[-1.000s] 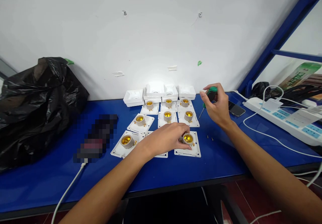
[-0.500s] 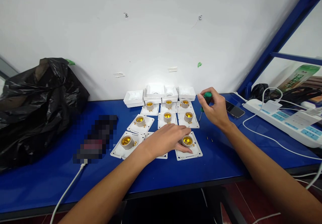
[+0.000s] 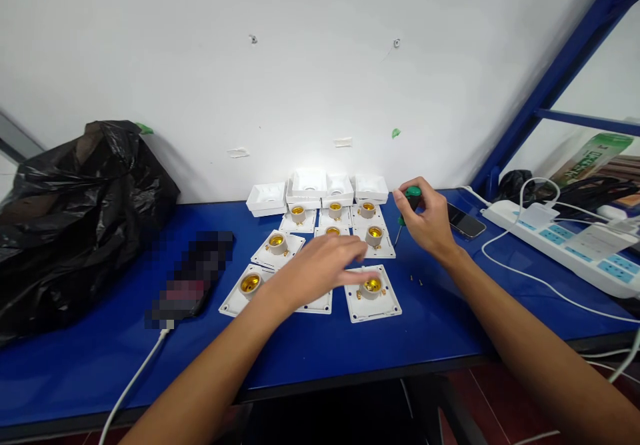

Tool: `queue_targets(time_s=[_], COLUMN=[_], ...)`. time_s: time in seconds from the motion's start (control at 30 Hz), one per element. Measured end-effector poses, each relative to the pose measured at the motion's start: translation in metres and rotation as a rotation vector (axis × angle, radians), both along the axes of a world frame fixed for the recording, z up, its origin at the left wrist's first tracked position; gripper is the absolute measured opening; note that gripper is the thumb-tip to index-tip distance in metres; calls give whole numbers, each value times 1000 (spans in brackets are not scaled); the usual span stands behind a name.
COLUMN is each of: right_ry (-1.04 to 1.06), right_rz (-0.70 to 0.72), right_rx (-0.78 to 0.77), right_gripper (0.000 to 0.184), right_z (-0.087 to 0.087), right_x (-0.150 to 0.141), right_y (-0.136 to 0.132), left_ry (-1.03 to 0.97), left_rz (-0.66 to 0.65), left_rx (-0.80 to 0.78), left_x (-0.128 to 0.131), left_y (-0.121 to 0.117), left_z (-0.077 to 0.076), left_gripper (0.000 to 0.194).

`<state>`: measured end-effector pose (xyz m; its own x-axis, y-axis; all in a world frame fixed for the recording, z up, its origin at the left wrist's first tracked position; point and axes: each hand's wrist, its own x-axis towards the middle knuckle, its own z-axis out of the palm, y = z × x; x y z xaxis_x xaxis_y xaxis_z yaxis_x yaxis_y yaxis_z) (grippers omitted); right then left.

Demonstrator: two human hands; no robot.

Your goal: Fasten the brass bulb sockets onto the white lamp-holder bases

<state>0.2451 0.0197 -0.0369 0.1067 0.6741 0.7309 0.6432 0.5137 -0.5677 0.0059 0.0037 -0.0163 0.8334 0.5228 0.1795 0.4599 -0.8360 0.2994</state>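
My left hand is open, thumb and fingers apart, over the white lamp holder bases. Its thumb reaches across the top of the front right lamp holder, whose socket is lined in gold-coloured metal; whether it touches, I cannot tell. My right hand is wrapped round a screwdriver with a green and black handle, its thin shaft pointing down toward the table. Two small screws lie on the blue table below that hand. Several more lamp holders stand in rows, one mostly covered by my left hand and forearm.
White square covers are lined up against the wall. A black plastic bag fills the left side, with a blurred device on a white cable beside it. On the right are a phone and a power strip with cables.
My left hand has come away to the left from the front right lamp holder, its fingers lifting and spreading. My right hand holds the screwdriver in nearly the same place.
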Motion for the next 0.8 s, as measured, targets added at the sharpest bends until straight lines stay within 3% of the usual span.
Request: queue_targets(time_s=[0.1, 0.2, 0.27, 0.37, 0.67, 0.8], right_ry=[3, 4, 6, 4, 2, -7], right_rz=[-8, -10, 3, 20, 13, 10], right_rx=[-5, -12, -22, -25, -26, -15], right_gripper=[19, 19, 18, 17, 18, 17], right_z=[0, 1, 1, 0, 1, 2], right_x=[0, 0, -1, -1, 0, 0], right_y=[0, 0, -1, -1, 0, 0], left_ry=[88, 256, 385, 413, 516, 524], left_rz=[263, 522, 563, 613, 836, 831], left_rx=[89, 185, 128, 55, 34, 195], left_x=[-33, -70, -86, -93, -112, -111], left_y=[10, 26, 32, 31, 35, 31], left_z=[10, 7, 1, -5, -4, -3], left_gripper=[37, 35, 35, 36, 39, 38])
